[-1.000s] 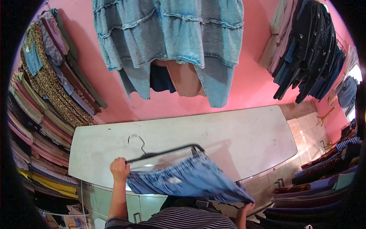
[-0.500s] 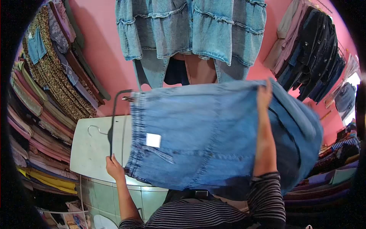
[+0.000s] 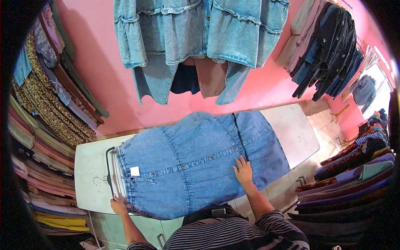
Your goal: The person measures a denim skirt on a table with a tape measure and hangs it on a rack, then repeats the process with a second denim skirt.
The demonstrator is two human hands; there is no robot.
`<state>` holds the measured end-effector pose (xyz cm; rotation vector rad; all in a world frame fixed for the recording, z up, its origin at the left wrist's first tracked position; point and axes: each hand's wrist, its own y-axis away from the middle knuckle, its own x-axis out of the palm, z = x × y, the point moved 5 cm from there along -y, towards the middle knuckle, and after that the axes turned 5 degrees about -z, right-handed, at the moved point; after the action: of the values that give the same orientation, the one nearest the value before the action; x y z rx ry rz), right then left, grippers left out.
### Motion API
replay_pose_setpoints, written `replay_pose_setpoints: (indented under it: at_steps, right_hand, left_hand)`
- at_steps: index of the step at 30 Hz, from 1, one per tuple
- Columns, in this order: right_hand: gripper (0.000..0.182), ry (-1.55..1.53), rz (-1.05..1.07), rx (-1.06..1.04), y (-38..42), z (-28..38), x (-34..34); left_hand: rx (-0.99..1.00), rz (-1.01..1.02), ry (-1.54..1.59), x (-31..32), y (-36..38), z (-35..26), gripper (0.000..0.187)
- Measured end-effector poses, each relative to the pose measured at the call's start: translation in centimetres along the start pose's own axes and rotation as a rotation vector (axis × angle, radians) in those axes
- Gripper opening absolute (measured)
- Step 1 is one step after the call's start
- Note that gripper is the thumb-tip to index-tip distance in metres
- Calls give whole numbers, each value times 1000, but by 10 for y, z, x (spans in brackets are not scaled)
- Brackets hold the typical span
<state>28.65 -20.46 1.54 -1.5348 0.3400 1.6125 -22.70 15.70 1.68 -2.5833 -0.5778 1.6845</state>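
A blue denim skirt [image 3: 204,177] lies spread over a white table [image 3: 92,158], with a row of buttons along its middle. Its gathered waistband, which carries a white tag [image 3: 134,171], is on the left and fixed to a black hanger [image 3: 109,173]. My left hand [image 3: 118,206] is closed around the hanger's near end, beside the waistband corner. My right hand [image 3: 243,171] rests on the skirt with fingers spread, close to a dark strap [image 3: 239,137] that crosses the denim.
Ruffled light denim garments [image 3: 200,33] hang on the pink wall ahead. Racks of clothes [image 3: 54,137] line the left side. Dark garments [image 3: 329,46] hang at the upper right, and stacked clothes [image 3: 346,179] fill the right side.
The skirt has come down from the air and now lies flat on the table. My right hand has let go of its upper edge and moved down and left onto the fabric.
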Motion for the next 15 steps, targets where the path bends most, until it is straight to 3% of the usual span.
replay_pose_setpoints:
  at_steps: [2,10,12,14,15]
  right_hand:
    - [38,40,-85,-3,16,-2,-4]
    - [38,40,-34,27,66,39,-7]
    - [41,-5,-20,14,70,52,-7]
    - [42,-1,45,42,68,55,-5]
    - [43,-37,67,65,64,57,-6]
  left_hand:
    - [27,6,-13,10,-8,11,49]
    - [42,-5,38,23,-60,32,49]
    - [-45,-37,133,31,-72,42,44]
    - [-30,-10,-20,37,-74,44,37]
    - [11,-89,-188,37,-73,45,34]
